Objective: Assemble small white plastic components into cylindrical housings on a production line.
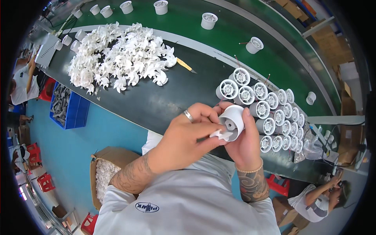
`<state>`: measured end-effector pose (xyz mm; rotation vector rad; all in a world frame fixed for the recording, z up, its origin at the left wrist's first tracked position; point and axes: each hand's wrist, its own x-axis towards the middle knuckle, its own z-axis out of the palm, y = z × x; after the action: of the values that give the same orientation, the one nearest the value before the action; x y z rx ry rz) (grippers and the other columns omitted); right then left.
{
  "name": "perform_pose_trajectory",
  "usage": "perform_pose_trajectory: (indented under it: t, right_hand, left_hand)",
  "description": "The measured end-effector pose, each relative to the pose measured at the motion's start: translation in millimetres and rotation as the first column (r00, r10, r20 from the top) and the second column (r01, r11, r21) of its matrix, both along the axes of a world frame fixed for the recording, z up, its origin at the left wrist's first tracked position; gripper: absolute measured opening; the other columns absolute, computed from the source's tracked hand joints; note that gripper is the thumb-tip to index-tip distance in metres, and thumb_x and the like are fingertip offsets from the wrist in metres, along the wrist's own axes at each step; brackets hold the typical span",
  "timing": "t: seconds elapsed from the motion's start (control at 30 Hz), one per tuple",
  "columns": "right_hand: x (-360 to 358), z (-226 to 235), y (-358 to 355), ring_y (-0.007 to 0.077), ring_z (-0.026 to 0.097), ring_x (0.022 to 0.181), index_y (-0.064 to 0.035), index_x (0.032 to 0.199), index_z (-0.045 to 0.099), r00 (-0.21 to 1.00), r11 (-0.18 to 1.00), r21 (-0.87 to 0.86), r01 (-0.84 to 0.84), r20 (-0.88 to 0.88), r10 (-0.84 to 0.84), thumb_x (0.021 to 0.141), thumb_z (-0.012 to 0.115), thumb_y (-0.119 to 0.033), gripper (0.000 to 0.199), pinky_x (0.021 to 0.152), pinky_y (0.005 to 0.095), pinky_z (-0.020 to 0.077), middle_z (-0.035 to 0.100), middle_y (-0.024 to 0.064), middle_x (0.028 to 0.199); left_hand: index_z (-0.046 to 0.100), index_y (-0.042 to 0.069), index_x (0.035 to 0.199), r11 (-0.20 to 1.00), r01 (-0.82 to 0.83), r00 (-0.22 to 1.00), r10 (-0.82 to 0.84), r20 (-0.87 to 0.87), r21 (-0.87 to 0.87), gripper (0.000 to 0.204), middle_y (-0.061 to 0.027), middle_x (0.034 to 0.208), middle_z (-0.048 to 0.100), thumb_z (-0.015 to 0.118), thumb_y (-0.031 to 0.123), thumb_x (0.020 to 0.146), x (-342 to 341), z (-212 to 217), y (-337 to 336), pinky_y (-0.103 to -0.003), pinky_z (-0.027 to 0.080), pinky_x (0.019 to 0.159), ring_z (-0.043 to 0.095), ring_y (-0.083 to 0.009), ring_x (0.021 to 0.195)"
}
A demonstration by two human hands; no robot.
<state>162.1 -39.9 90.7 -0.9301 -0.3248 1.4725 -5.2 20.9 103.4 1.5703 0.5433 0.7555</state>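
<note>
My right hand (243, 152) is wrapped round a white cup-shaped fan housing (234, 114), its open mouth tilted toward me with a round hub inside. Between the thumb and fingers of my left hand (178, 137) is a small white fan impeller (221, 135), at the rim of that housing. A big heap of similar white impellers (133, 58) lies on the dark bench to the left. Rows of white housings (260, 91) with spoked faces stand just right of my hands.
A yellow-handled knife (184, 64) lies beside the heap. Beyond the bench, a green conveyor belt (180, 27) carries spaced-out white housings (209, 21). On the floor at left are a blue crate (76, 113) and a cardboard box (94, 184). Other people (313, 201) sit at both sides.
</note>
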Motion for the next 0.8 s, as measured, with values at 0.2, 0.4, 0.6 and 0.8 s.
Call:
perform_pose_trajectory:
  t: [0.2,0.4,0.6,0.8]
  right_hand:
    - [-2,4,-7,0.0206,0.06,0.104,0.0044,0.124,0.055,0.998,0.998,-0.045,-0.052,0.029,0.053,0.103,0.04,-0.037,0.048,0.09,0.0355,0.0488,0.062,0.0147,0.115]
    - [-5,0,-7,0.0202,0.062,0.1,0.0052,0.122,0.056,0.997,0.99,-0.124,-0.067,-0.033,0.063,0.103,0.04,-0.034,0.046,0.087,0.0344,0.0496,0.063,0.0137,0.112]
    - [-8,1,-7,0.0215,0.062,0.102,0.0063,0.122,0.055,0.991,0.986,-0.121,-0.112,0.063,0.12,0.102,0.039,-0.034,0.047,0.089,0.0346,0.0496,0.062,0.015,0.113]
    - [-12,5,-7,0.0234,0.062,0.102,0.0085,0.122,0.054,0.982,0.986,-0.113,-0.125,0.126,0.139,0.101,0.039,-0.034,0.05,0.089,0.0354,0.0506,0.062,0.0177,0.113]
  left_hand:
    - [0.07,0.006,0.103,0.918,0.024,0.991,0.031,-0.131,0.395,0.028,-0.0065,0.108,0.049,0.071,-0.003,0.077,0,3,1,-0.029,0.045,0.065,0.047,-0.0141,0.076]
    - [0.072,0.01,0.1,0.852,0.079,0.978,0.033,-0.204,0.518,0.03,-0.0066,0.112,0.055,0.076,0.001,0.072,-9,0,11,-0.032,0.047,0.068,0.053,-0.0206,0.087]
    - [0.073,0.007,0.093,0.904,-0.045,0.984,0.114,-0.139,0.425,0.024,-0.0072,0.104,0.063,0.078,0.001,0.07,-8,-9,2,-0.029,0.05,0.066,0.06,-0.0185,0.081]
    - [0.072,0.003,0.088,0.945,-0.06,0.993,0.09,-0.08,0.323,0.02,-0.0107,0.107,0.065,0.08,0.0,0.07,-12,-12,1,-0.029,0.054,0.068,0.065,-0.0195,0.086]
